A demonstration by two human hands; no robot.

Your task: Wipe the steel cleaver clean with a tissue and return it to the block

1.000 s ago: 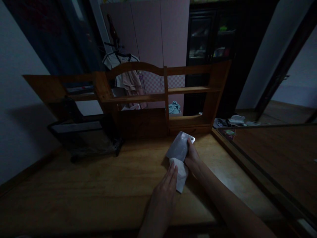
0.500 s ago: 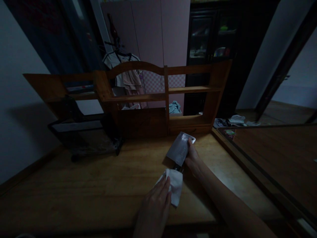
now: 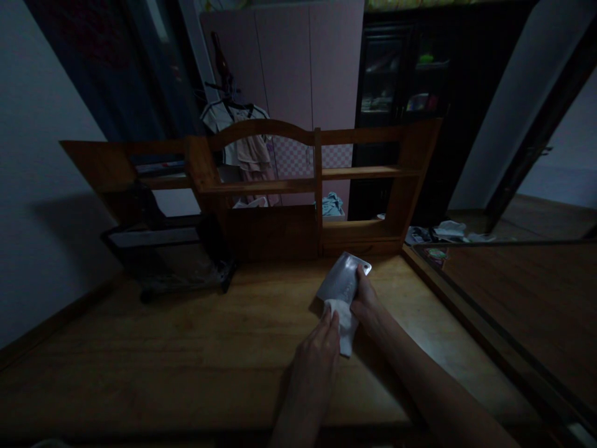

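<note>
A cleaver [image 3: 339, 279] with a broad metal blade is tilted above the wooden desk, its holed end pointing away from me. My right hand [image 3: 367, 303] grips the blade along its right edge, thumb lying on the flat face. In my left hand [image 3: 321, 347] is a white cloth [image 3: 345, 323], pressed over the handle end and the lower edge of the blade. The cloth hides the cleaver's handle. Whether it is fabric or thick tissue, I cannot tell.
The wooden desk [image 3: 196, 354] carries a shelf unit [image 3: 275, 185] along its back. A dark-framed object partly in clear plastic [image 3: 172, 261] stands at the left. Beyond the desk's right edge lies a lower brown surface [image 3: 522, 280]. The room is dim.
My left hand has moved forward and slightly right with the white cloth, from below the handle up to the blade's lower edge. My right hand keeps its grip; the view has shifted slightly.
</note>
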